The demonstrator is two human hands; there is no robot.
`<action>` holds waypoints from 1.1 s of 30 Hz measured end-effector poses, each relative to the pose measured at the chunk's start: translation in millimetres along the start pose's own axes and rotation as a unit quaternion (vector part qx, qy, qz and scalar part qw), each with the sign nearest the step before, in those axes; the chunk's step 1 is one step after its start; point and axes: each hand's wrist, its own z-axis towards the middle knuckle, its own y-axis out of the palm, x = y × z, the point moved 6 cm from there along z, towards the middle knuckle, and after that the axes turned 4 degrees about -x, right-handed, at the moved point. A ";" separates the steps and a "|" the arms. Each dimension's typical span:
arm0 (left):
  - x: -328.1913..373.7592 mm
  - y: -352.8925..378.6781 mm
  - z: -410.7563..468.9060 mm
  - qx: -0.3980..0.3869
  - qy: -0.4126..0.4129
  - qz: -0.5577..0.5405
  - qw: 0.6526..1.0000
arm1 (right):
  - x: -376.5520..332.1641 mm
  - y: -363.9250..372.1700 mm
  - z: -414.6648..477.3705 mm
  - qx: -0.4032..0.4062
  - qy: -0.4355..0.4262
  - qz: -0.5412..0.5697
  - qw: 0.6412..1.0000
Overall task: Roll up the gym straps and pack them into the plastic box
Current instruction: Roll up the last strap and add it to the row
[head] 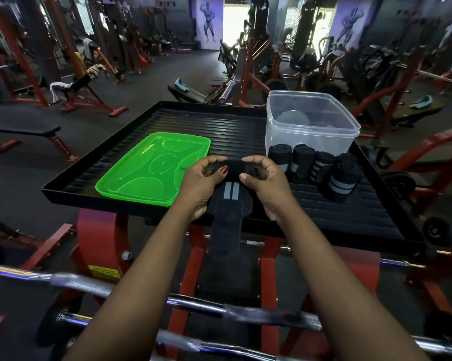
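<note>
This is a big, dim gym full of red metal machines, and close to the person some shiny silver bars cross the bottom of the view. Just past them stands a black ribbed desk on a red frame. Two bare arms reach out straight over the bars to the near edge of the desk. The left hand and the right hand each pinch one end of a small roll, with fingers and thumbs curled round it. The roll is the start of a long black gym strap with grey stripes. Most of this strap is not rolled yet. Its flat tail lies over the desk edge and hangs down toward the person. Left of the hands lies a bright green plastic lid, flat on the desk. To the right stand about five black rolled straps, close together. They are done. Behind them, at the far right corner, sits the clear plastic box, open on top. I see no rolls inside it. So I think the rolling is nearly over, but all the packing is left, and then the lid.
</note>
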 end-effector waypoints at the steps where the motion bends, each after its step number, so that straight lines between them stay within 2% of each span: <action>1: 0.2 -1.6 0.5 0.006 0.011 0.010 1.000 | -0.1 1.4 -0.1 -0.005 0.002 -0.001 1.000; 9: 3.7 -3.4 -0.3 0.020 0.047 0.047 0.998 | 8.1 -2.3 3.6 0.039 0.040 0.016 0.998; 15: 0.5 -0.1 1.4 -0.011 0.023 -0.007 1.000 | 1.2 -3.7 2.7 0.045 0.010 0.029 0.999; 20: 2.6 -5.9 3.8 0.032 0.069 0.032 0.997 | 0.3 -0.4 2.2 0.020 0.003 0.014 1.000; 26: 8.1 -2.7 -0.6 0.000 0.102 0.056 0.993 | 2.1 -1.3 4.2 0.043 -0.006 0.023 0.999; 30: 4.6 0.5 1.2 -0.036 0.076 0.016 0.996 | -1.3 -2.2 3.5 0.044 -0.027 0.033 0.998; 33: 4.4 1.0 0.8 -0.026 0.061 0.005 0.998 | 0.3 -2.7 2.9 0.035 -0.026 0.022 0.999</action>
